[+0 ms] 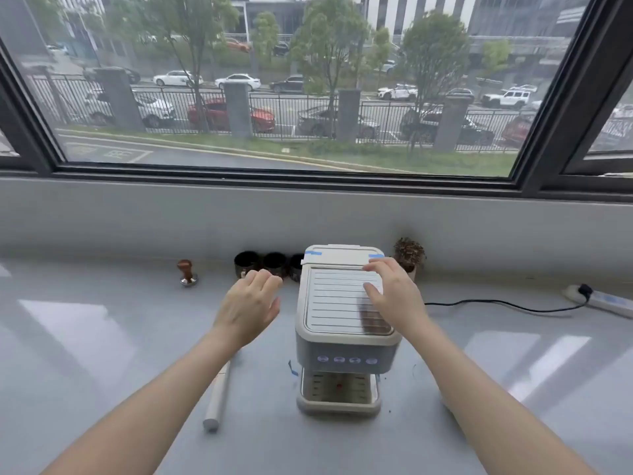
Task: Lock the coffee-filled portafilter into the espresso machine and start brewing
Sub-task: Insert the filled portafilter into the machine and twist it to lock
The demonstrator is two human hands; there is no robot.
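Note:
A cream espresso machine (337,303) stands in the middle of the grey counter, with lit buttons (346,359) on its front and a drip tray (338,392) below. The portafilter's cream handle (218,395) lies on the counter to the left of the machine; its basket end is hidden under my left forearm. My left hand (248,306) hovers open beside the machine's left side, fingers spread. My right hand (394,296) rests on the machine's ribbed top at its right edge, fingers apart, holding nothing.
A wooden-handled tamper (187,272) stands at the back left. Three dark cups (274,264) line the wall behind the machine. A small potted plant (409,255) sits at its right rear. A black cord (496,305) runs right to a power strip (603,298).

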